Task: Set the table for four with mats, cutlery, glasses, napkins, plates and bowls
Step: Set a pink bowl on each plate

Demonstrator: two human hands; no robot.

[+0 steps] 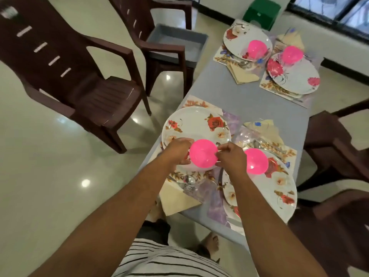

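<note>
A pink bowl (202, 153) is over the near-left floral plate (196, 124). My left hand (178, 151) grips its left rim and my right hand (231, 156) pinches its right rim. That plate lies on a floral mat (192, 103), with a spoon and fork (188, 183) and a beige napkin (175, 200) at its near side. The near-right plate (279, 188) carries a second pink bowl (256, 161). Two far plates (240, 40) (297, 78) each hold a pink bowl (257, 49) (292, 53), with a napkin (242, 75) between them. Glasses are too faint to tell.
The grey table (251, 100) runs away from me. Brown plastic chairs stand on the left (85, 90) and right (339, 140). One far-left chair (151, 47) holds a grey tray (175, 42). A green stool (262, 12) sits beyond the table's far end.
</note>
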